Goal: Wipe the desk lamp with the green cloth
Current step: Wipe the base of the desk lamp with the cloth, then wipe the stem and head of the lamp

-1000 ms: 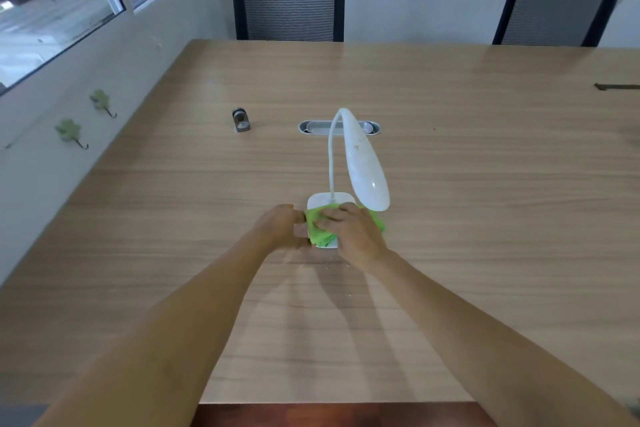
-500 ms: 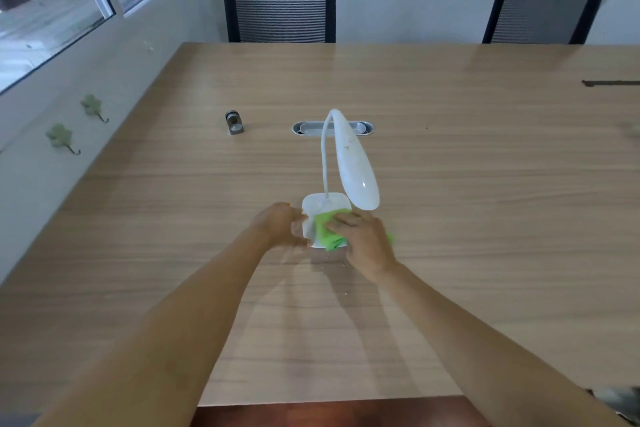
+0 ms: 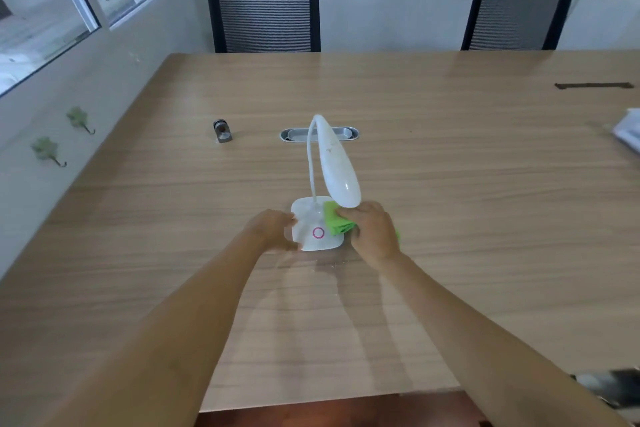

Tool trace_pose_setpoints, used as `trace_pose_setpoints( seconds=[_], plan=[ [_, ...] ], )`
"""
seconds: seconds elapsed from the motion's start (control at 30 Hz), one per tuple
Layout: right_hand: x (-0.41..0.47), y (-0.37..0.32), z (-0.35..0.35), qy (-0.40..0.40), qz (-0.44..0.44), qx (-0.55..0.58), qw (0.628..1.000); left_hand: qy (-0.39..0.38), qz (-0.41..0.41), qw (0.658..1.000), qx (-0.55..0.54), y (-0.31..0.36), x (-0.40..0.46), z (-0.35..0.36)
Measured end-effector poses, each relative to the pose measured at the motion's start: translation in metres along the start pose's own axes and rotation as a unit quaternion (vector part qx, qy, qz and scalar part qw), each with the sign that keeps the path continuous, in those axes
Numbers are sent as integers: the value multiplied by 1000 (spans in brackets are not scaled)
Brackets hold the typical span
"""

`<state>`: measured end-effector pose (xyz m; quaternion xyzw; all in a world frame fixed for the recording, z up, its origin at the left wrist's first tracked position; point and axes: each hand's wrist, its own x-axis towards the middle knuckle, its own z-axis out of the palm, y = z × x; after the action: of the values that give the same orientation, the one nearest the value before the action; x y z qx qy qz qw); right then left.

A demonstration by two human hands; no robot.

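Observation:
A white desk lamp (image 3: 334,166) with a bent neck stands mid-table, its long head drooping toward me. Its square white base (image 3: 309,229) shows a pink ring button. My left hand (image 3: 273,230) grips the base's left edge. My right hand (image 3: 374,236) presses a folded green cloth (image 3: 336,222) onto the right side of the base, just under the lamp head. Part of the cloth is hidden beneath that hand.
The wooden table (image 3: 450,184) has an oval cable grommet (image 3: 319,134) behind the lamp and a small metal object (image 3: 222,130) at the left. Two black mesh chairs (image 3: 265,15) stand at the far edge. Papers (image 3: 628,130) lie at the right edge.
The cloth and my right hand have slid from the front-left of the base to its right side, uncovering the pink ring button. My left hand stays on the base.

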<state>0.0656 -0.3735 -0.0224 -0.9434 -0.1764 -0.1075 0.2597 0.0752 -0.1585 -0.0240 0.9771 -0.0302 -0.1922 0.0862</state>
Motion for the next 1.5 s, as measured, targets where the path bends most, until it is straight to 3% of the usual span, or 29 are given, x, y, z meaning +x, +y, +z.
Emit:
trace_pose_setpoints(
  seconds=[0.13, 0.3, 0.4, 0.5, 0.6, 0.63, 0.73, 0.93, 1.07, 1.37, 1.5],
  plan=[
    [-17, 2, 16, -156, -35, -28, 987, 1, -10, 1000, -11, 2, -2, 1],
    [-16, 26, -16, -106, 71, -40, 991, -1, -36, 999, -32, 9, -13, -5],
    [4, 24, -58, -17, 77, 9, 997, 48, -66, 987, -139, 17, -15, -37],
    [27, -4, -102, 75, 40, 64, 994, 104, -72, 928, -350, 29, -22, -91],
    [41, -44, -139, 139, -34, 109, 984, 87, -44, 843, -529, 40, -31, -133],
    [44, -56, -148, 147, -52, 117, 981, 70, -28, 830, -553, 42, -34, -142],
    [51, -83, -161, 131, -95, 109, 981, 32, 9, 828, -560, 47, -34, -152],
    [47, -96, -163, 27, -154, -26, 987, 27, 26, 823, -567, 53, -28, -147],
    [24, -97, -169, -1, -196, -58, 979, 27, 17, 822, -569, 56, -28, -148],
    [-56, -105, -192, 32, -295, -96, 950, 34, -1, 830, -557, 60, -33, -152],
    [-31, -108, -200, 62, -256, -64, 963, 30, 2, 819, -572, 58, -31, -151]
  ],
)
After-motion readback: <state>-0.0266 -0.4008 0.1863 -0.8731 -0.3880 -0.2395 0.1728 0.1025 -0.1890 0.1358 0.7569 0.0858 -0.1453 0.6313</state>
